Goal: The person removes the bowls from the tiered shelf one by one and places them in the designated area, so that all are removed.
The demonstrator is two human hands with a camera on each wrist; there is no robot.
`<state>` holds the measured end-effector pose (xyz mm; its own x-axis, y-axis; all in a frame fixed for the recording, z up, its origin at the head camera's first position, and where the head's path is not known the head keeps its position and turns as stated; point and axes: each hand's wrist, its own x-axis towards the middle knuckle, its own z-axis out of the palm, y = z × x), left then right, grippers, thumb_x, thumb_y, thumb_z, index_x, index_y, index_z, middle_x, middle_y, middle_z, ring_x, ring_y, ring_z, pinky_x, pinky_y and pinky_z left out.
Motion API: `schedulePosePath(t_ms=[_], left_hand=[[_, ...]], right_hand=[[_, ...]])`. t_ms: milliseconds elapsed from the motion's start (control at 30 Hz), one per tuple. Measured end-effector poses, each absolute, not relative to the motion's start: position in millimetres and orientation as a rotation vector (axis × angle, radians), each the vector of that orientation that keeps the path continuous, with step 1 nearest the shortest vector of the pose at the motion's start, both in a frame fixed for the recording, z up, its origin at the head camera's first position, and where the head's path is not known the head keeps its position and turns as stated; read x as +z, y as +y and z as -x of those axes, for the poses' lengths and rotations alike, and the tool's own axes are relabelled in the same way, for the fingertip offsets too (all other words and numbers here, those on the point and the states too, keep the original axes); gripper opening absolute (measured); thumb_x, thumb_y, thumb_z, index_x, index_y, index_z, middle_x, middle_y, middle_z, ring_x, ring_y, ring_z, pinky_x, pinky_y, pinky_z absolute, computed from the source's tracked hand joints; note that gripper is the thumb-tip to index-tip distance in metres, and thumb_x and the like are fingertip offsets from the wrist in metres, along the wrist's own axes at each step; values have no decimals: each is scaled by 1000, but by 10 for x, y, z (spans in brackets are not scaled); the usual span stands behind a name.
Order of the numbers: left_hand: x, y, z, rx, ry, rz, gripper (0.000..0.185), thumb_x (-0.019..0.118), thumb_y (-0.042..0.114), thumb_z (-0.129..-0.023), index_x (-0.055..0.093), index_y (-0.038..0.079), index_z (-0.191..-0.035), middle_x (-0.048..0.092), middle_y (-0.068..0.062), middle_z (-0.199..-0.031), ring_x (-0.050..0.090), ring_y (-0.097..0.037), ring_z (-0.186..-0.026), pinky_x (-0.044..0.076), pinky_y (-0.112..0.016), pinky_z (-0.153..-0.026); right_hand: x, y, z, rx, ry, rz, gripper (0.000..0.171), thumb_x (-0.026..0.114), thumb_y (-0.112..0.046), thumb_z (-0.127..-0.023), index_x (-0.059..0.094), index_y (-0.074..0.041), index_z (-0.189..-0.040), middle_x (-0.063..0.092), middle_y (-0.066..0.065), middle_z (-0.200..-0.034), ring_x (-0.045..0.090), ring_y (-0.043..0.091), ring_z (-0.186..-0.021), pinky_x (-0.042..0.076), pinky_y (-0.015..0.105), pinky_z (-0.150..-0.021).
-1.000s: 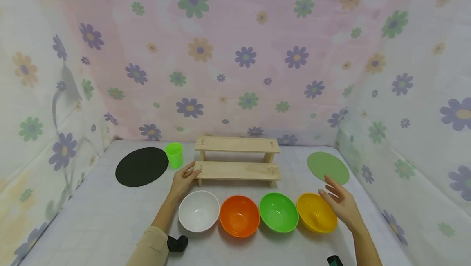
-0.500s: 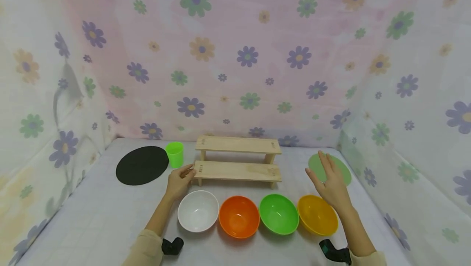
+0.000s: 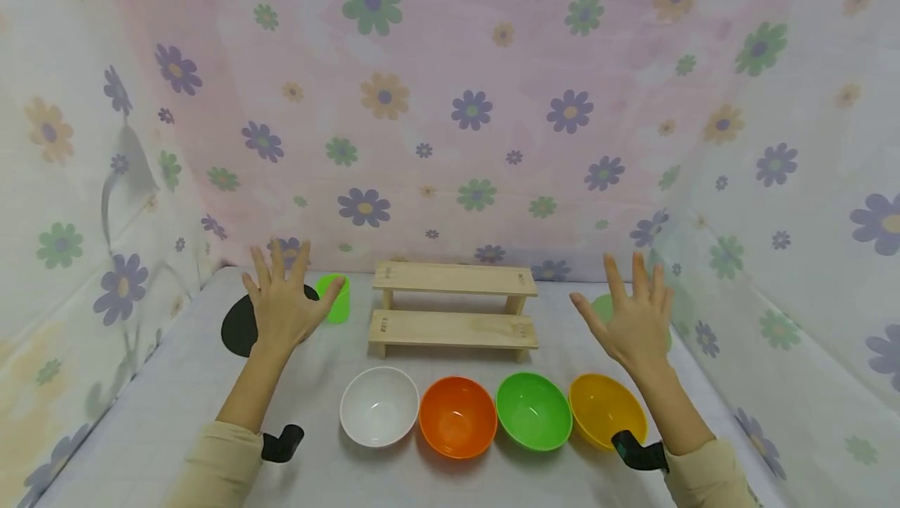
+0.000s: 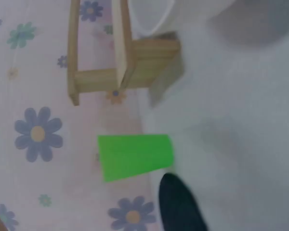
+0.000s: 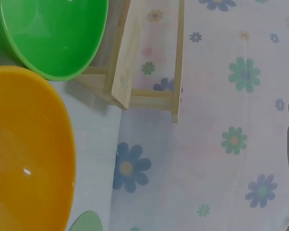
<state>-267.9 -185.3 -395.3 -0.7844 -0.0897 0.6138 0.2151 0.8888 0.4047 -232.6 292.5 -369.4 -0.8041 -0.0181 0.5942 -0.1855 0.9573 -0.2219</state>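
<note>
my left hand (image 3: 281, 306) and right hand (image 3: 630, 323) are up with fingers spread, holding nothing, above the bowls (image 3: 458, 416) on the bench (image 3: 155, 406)

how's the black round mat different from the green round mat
The black mat lies at the table's left rear beside the green cup; the green mat lies at the right rear with nothing beside it. The black mat is dark, the green mat pale. The left hand hides part of the black mat; the right hand hides most of the green mat. Both lie flat.
</note>
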Motion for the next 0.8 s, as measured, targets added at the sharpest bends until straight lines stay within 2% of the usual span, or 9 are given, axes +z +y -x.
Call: schedulePosePath(t_ms=[100,200,500,800], left_hand=[[-3808,-1906,2664,-489,-2499,108,88,55,66,-81,25,21,-150,1,-22,-156,-16,-43,-138,-7,-76,-100],[-3721,-1924,2651,-444,-2548,128,91,53,69,-79,22,23,-151,0,-21,-156,-19,-42,-138,-12,-75,-98],[-3610,-1894,2645,-380,-2573,152,95,52,75,-76,17,29,-152,-2,-16,-157,-22,-38,-138,-17,-75,-95],[-3563,-1840,2612,-381,-2577,164,94,55,73,-75,19,30,-151,-2,-13,-158,-19,-41,-139,-14,-78,-94]], right_hand=[[-3654,2900,2344,299,-2491,-135,84,47,-68,-85,13,-30,-152,-1,11,-158,-7,46,-140,4,75,-103],[-3632,2885,2362,273,-2485,-140,86,42,-74,-83,8,-34,-151,-7,5,-158,-7,46,-140,4,76,-102],[-3665,2853,2424,240,-2492,-145,91,31,-83,-78,-4,-39,-150,-19,0,-157,-17,44,-138,-1,76,-101],[-3697,2833,2434,233,-2506,-132,92,32,-83,-78,-5,-39,-150,-20,0,-156,-20,42,-138,-1,76,-101]])
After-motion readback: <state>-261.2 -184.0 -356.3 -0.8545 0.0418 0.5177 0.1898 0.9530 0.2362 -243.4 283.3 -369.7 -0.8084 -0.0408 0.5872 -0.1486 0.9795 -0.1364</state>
